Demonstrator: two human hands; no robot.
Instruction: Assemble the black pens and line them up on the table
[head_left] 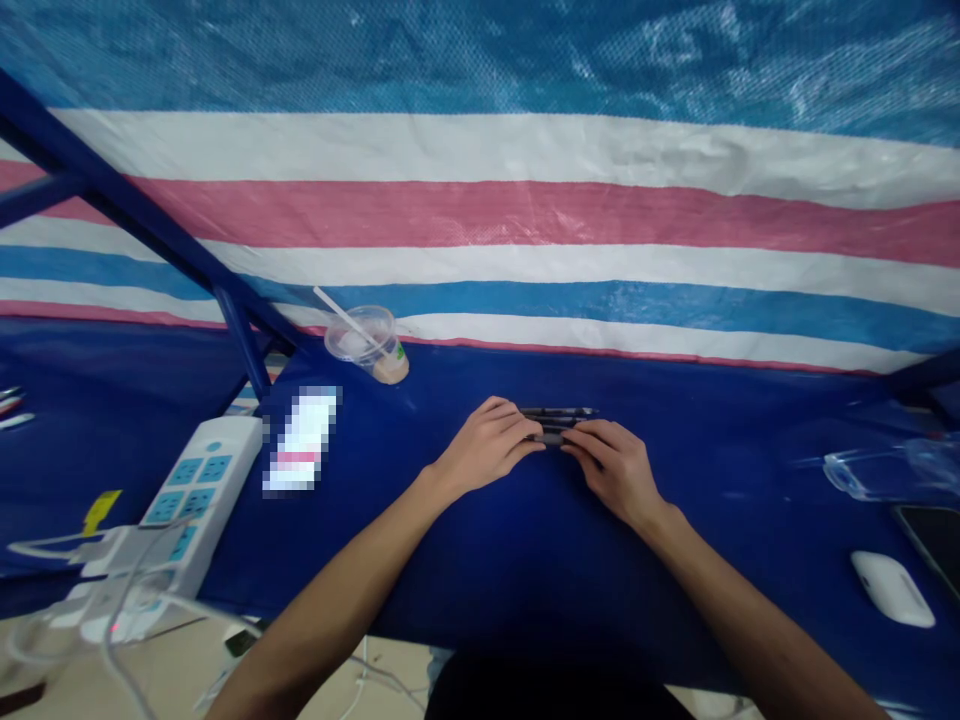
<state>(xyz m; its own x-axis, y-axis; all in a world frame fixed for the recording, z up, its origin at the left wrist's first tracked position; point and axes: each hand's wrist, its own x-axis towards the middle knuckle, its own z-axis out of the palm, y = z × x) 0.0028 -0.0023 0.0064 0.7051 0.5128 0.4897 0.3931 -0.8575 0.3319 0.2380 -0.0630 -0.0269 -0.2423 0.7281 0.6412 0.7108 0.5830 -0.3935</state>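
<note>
Between my hands, over the blue surface, is a small group of slim dark pens (559, 412) lying side by side. The nearest one, a greyish pen (552, 438), runs crosswise from one hand to the other. Its left end is pinched by the fingers of my left hand (491, 442). The thumb and fingers of my right hand (613, 462) close on its right end. The fingers hide both ends of this pen, and the left ends of the pens behind it are covered by my left hand.
A clear plastic cup (390, 366) with a straw stands behind on the left, near a blurred-out phone (304, 440). A white power strip (217, 480) with plugs and cables lies further left. On the right are a clear bottle (862, 478), a white earbud case (892, 588) and a dark phone (934, 535).
</note>
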